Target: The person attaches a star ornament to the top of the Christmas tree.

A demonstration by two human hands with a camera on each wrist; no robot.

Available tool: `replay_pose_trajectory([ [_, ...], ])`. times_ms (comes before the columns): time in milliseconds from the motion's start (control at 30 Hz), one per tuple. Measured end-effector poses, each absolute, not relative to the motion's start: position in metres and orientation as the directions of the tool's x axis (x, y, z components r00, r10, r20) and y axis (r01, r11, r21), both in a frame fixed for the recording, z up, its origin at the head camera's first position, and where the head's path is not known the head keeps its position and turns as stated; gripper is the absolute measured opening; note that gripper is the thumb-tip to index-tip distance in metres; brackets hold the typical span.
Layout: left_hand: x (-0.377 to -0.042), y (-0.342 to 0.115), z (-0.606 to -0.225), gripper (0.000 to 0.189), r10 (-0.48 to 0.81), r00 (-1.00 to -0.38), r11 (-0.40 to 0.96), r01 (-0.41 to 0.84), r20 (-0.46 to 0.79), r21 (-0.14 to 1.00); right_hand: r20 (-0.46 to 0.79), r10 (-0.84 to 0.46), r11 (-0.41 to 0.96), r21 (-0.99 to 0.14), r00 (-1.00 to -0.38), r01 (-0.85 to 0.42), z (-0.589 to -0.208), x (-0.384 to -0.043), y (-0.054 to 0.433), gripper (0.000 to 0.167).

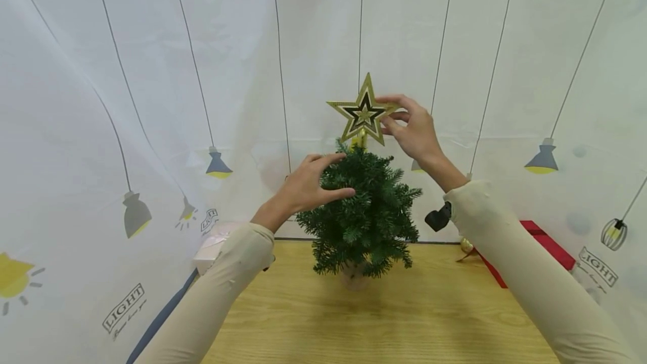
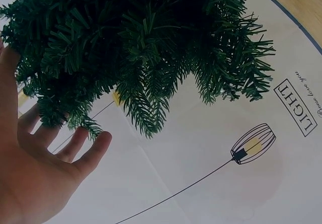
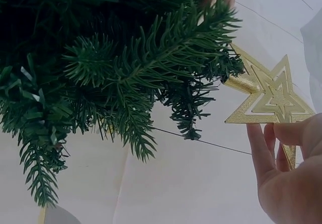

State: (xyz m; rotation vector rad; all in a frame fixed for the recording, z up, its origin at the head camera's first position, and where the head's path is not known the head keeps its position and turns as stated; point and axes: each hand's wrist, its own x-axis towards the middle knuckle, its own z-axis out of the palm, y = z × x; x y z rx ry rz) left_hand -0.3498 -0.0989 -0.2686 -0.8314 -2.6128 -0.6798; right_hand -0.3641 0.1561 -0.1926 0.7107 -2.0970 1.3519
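Observation:
A gold star tree topper (image 1: 365, 112) stands upright at the tip of a small green artificial Christmas tree (image 1: 361, 212). My right hand (image 1: 415, 128) pinches the star's right point between thumb and fingers; the right wrist view shows the same grip on the gold star (image 3: 274, 95). Beside the tree's upper left, my left hand (image 1: 308, 184) has its thumb and fingers spread apart around the branches. In the left wrist view, the fingers of the left hand (image 2: 50, 168) reach among the needles (image 2: 146, 48). Branches partly hide those fingertips and the star's base.
The tree's pale pot (image 1: 355, 277) stands on a wooden table (image 1: 384, 324). A red box (image 1: 551, 243) and a gold ornament (image 1: 466, 246) lie at the right, partly behind the right sleeve. At the left is a pale pink box (image 1: 209, 254). A lamp-printed white cloth (image 1: 242, 72) hangs behind.

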Motion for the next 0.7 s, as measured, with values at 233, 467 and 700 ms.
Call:
replay_pose_trajectory([
  [233, -0.35, -0.098, -0.268, 0.089, 0.457, -0.777, 0.716, 0.61, 0.433, 0.339, 0.689, -0.166, 0.369, -0.62, -0.705, -0.692, -0.195, -0.367, 0.153, 0.036],
  [467, -0.35, -0.098, -0.268, 0.089, 0.46, -0.783, 0.721, 0.604, 0.418, 0.339, 0.681, -0.193, 0.422, -0.592, -0.707, -0.686, -0.203, -0.367, 0.151, 0.037],
  [700, -0.352, -0.098, -0.269, 0.081, 0.488, -0.759, 0.707, 0.633, 0.431, 0.316, 0.676, -0.199, 0.434, -0.589, -0.71, -0.682, -0.213, -0.368, 0.153, 0.037],
])
